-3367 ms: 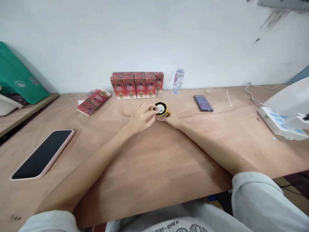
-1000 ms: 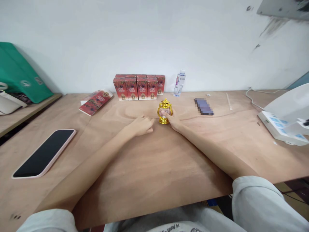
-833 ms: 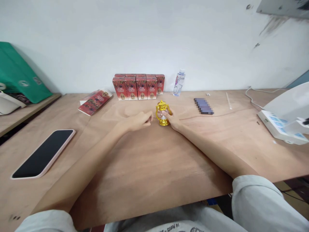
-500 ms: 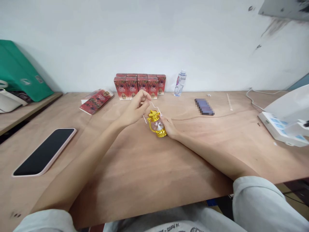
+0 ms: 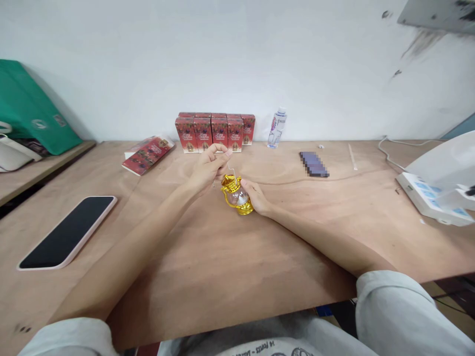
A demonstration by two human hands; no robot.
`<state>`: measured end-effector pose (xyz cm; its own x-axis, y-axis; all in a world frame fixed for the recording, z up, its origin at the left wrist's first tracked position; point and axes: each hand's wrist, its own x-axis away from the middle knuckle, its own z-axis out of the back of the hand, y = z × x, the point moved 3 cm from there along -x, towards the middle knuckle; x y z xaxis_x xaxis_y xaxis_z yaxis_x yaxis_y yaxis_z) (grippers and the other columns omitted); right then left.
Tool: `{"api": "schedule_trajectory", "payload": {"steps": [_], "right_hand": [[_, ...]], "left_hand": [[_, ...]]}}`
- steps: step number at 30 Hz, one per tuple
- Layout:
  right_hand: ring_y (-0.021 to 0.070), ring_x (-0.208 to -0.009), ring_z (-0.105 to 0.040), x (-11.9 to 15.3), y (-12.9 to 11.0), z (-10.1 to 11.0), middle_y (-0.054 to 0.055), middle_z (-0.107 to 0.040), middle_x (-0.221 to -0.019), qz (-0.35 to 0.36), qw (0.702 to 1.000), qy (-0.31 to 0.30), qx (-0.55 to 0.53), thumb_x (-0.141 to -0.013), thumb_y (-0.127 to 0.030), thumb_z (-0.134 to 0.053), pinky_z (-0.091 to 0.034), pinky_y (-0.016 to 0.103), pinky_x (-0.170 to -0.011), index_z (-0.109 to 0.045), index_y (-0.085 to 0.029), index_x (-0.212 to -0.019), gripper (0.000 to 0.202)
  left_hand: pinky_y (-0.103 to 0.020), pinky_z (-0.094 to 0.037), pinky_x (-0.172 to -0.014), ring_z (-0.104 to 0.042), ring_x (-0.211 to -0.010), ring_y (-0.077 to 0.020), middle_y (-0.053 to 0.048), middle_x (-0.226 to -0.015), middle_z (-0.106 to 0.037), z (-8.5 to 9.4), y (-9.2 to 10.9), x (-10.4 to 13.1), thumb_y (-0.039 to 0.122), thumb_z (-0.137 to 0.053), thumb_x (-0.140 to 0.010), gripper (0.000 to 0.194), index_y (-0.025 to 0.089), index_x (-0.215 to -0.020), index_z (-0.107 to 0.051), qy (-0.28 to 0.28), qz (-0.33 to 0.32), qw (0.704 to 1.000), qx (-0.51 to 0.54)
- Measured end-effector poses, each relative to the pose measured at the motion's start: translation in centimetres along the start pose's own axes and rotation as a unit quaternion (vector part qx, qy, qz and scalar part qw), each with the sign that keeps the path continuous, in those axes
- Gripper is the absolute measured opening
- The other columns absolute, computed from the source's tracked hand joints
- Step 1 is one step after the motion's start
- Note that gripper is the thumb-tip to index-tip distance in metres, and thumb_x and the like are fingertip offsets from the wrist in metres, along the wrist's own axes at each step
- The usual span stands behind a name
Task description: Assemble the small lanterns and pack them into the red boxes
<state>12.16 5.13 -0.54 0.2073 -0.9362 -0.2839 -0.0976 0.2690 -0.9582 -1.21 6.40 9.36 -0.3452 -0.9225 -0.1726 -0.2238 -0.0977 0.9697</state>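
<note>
A small lantern [image 5: 239, 198] with a shiny gold top and base and a clear globe is tilted just over the table, its top leaning to the left. My right hand [image 5: 258, 199] grips it from the right side, thumb near the gold collar. Above the lantern's top, my left hand [image 5: 212, 164] pinches a thin, bent white wire [image 5: 232, 170] between thumb and finger. The wire runs down to the lantern's collar; whether it is hooked in there I cannot tell. Part of the wire is hidden behind my left fingers.
Several red printed boxes [image 5: 203, 134] stand against the wall, with flattened red packaging [image 5: 148, 155] to their left. A water bottle [image 5: 277, 128] and a blurred-out phone [image 5: 313, 164] are further right. A pink-edged phone [image 5: 69, 232] lies at left, a white power strip [image 5: 432, 195] at right.
The lantern has tipped further left and moved slightly down and left with my right hand. My left hand has lowered a little, and the wire now sits closer to the lantern's top.
</note>
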Motion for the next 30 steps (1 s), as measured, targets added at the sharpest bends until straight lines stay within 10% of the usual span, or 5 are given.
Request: {"api": "schedule_trajectory", "payload": {"steps": [13, 30], "right_hand": [[0.0162, -0.077, -0.054, 0.1, -0.3, -0.1, 0.003, -0.062, -0.079, 0.014, 1.000, -0.019, 0.019, -0.080, -0.068, -0.050, -0.046, 0.029, -0.074, -0.066, -0.016, -0.089, 0.056], [0.0158, -0.075, -0.054, 0.1, -0.4, 0.0, 0.002, -0.063, -0.079, -0.001, 1.000, -0.005, 0.007, -0.075, -0.073, -0.053, -0.045, 0.029, -0.073, -0.066, -0.018, -0.083, 0.057]], "left_hand": [[-0.013, -0.027, -0.044, -0.035, -0.040, -0.0034, 0.009, -0.049, -0.035, 0.2, -1.0, -0.3, 0.004, -0.045, -0.089, 0.017, 0.018, -0.078, -0.046, 0.127, 0.046, 0.991, 0.016], [-0.012, -0.025, -0.042, -0.033, -0.039, -0.0029, 0.008, -0.050, -0.033, 0.3, -1.7, -0.7, 0.004, -0.045, -0.090, 0.021, 0.016, -0.073, -0.044, 0.136, 0.095, 0.983, 0.080]]}}
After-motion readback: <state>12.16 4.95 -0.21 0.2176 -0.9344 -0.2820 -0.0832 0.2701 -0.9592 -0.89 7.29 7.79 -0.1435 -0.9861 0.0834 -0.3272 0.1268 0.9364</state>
